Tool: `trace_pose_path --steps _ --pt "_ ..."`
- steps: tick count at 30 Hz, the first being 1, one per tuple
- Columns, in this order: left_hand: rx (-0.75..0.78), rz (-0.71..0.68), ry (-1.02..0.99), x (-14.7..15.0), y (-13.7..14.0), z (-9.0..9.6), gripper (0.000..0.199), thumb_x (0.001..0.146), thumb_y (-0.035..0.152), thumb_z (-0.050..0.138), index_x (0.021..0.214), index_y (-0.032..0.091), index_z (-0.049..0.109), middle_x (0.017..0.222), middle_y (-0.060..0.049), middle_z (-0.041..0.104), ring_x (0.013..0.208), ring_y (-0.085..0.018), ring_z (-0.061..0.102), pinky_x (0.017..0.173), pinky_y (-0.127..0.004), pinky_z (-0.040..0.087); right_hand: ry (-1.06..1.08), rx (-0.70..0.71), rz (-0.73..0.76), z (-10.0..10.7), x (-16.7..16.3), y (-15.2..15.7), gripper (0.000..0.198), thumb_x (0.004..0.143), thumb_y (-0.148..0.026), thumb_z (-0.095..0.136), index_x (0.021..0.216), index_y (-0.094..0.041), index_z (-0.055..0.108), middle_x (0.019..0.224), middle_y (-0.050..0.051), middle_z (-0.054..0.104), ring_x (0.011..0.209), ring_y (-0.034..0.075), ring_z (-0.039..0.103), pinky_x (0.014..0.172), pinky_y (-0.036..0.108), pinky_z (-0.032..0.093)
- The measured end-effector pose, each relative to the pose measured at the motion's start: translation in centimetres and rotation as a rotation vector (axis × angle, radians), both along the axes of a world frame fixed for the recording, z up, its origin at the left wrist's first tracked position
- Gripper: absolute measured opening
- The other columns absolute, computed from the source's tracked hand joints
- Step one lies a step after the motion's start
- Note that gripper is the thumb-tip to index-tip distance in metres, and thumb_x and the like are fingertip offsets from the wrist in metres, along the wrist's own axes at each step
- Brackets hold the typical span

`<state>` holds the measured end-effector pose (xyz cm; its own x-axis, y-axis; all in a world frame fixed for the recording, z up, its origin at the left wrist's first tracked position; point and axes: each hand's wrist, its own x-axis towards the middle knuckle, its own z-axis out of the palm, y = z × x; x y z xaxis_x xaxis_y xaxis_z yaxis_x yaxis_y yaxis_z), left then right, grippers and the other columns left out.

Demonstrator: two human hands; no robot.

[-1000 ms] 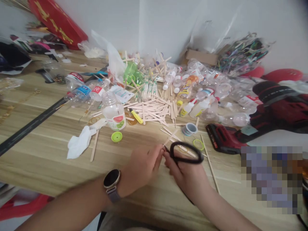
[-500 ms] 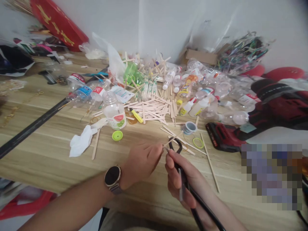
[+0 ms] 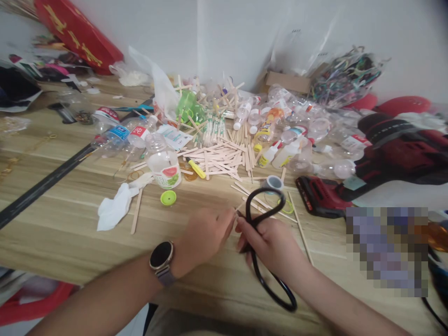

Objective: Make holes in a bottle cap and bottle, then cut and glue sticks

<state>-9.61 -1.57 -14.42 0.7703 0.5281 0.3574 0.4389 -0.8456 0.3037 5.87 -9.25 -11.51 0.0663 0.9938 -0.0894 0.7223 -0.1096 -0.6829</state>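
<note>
A wood-grain counter (image 3: 101, 252) runs back to a pale wall (image 3: 231, 42), its far half crowded and its near strip mostly bare around the hands. At the back stand a red panel with gold characters (image 3: 80, 35), a cardboard box (image 3: 289, 81) and a clear bag of coloured strips (image 3: 345, 79); something red (image 3: 38, 303) shows below the counter's edge, at lower left. Both hands meet over the near strip: the left hand (image 3: 206, 233), a watch (image 3: 162, 255) on its wrist, pinches one thin stick (image 3: 239, 206), and the right hand (image 3: 280, 242) grips one pair of black-handled scissors (image 3: 248, 210), the blades mostly hidden, close against the left fingertips. Counted out beyond them are one jar with a fruit label (image 3: 164, 165), one green lid (image 3: 168, 198) just in front of it, one yellow-handled tool (image 3: 196, 168), two glue bottles (image 3: 278, 155) side by side, one small grey tub or roll (image 3: 273, 183), one green ring (image 3: 289, 205) partly behind the scissors, one white tissue (image 3: 117, 210) and one flat stick (image 3: 137, 212) lying beside it. One power drill (image 3: 395, 158) rests at right. The heap of flat sticks (image 3: 220, 161) and the clear bottles (image 3: 317, 126) overlap too much to count.
</note>
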Motion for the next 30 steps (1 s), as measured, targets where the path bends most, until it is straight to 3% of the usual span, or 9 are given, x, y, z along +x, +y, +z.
trace_pose_path --steps 3,6,13,17,21,23,25,30 --pt "0.094 -0.021 -0.055 -0.1 0.2 0.4 0.032 0.101 0.023 0.031 0.079 0.020 0.054 0.061 0.001 0.057 0.057 -0.016 0.055 0.056 -0.028 0.038 0.530 -0.211 -0.109 0.6 -1.2 0.2 0.057 0.093 -0.064 0.035 0.074 -0.016 0.058 0.055 0.005 0.066 0.036 0.014 0.058 0.036 0.022 0.041" --pt "0.112 -0.050 -0.105 -0.1 0.2 0.7 0.029 0.101 0.021 0.033 0.077 0.020 0.051 0.060 0.002 0.056 0.055 -0.016 0.054 0.055 -0.028 0.036 0.834 -0.232 -0.223 0.8 -2.0 0.1 0.058 0.080 -0.071 0.054 0.072 -0.014 0.059 0.054 0.005 0.066 0.035 0.013 0.057 0.035 0.019 0.039" --pt "0.007 0.015 -0.020 0.0 -0.2 0.6 0.023 0.099 0.023 0.038 0.079 0.020 0.049 0.062 0.001 0.057 0.055 -0.017 0.055 0.052 -0.029 0.034 0.814 -0.179 -0.234 0.2 -2.3 0.3 0.066 0.076 -0.074 0.057 0.054 -0.013 0.061 0.050 0.007 0.062 0.034 0.012 0.056 0.034 0.020 0.040" --pt "0.025 -0.020 -0.130 0.0 -0.1 0.5 0.028 0.101 0.025 0.033 0.076 0.021 0.047 0.059 0.003 0.054 0.053 -0.015 0.052 0.054 -0.028 0.037 0.861 -0.164 -0.227 0.2 -2.6 0.4 0.063 0.077 -0.073 0.058 0.053 -0.014 0.060 0.047 0.004 0.059 0.033 0.012 0.054 0.033 0.020 0.040" --pt "0.030 -0.030 -0.119 -0.1 -0.1 1.1 0.028 0.100 0.022 0.035 0.075 0.021 0.047 0.059 0.002 0.055 0.053 -0.014 0.052 0.053 -0.028 0.037 0.864 -0.165 -0.278 0.3 -3.2 0.0 0.062 0.078 -0.074 0.055 0.060 -0.015 0.059 0.052 0.005 0.062 0.034 0.013 0.055 0.033 0.021 0.041" --pt "0.018 -0.041 -0.106 -0.1 -0.1 1.2 0.029 0.101 0.022 0.035 0.075 0.020 0.047 0.059 0.002 0.056 0.053 -0.014 0.053 0.053 -0.028 0.037 0.742 -0.157 -0.273 0.2 -3.1 -0.3 0.062 0.083 -0.072 0.047 0.060 -0.016 0.058 0.055 0.006 0.064 0.035 0.014 0.057 0.034 0.023 0.042" --pt "-0.002 -0.056 -0.122 -0.1 -0.2 1.2 0.030 0.101 0.023 0.032 0.076 0.020 0.048 0.059 0.002 0.058 0.053 -0.015 0.055 0.053 -0.027 0.037 0.441 -0.036 -0.222 -0.1 -2.6 -0.5 0.058 0.091 -0.064 0.041 0.060 -0.018 0.058 0.054 0.006 0.064 0.039 0.015 0.060 0.037 0.024 0.042" --pt "-0.093 0.007 -0.056 0.0 -0.3 0.5 0.033 0.102 0.027 0.026 0.094 0.016 0.056 0.074 -0.006 0.068 0.066 -0.020 0.064 0.057 -0.030 0.043 -0.635 0.584 0.067 -0.9 -0.2 -0.6 0.039 0.099 -0.023 0.034 0.077 -0.016 0.066 0.055 0.003 0.064 0.038 0.016 0.056 0.038 0.030 0.030"
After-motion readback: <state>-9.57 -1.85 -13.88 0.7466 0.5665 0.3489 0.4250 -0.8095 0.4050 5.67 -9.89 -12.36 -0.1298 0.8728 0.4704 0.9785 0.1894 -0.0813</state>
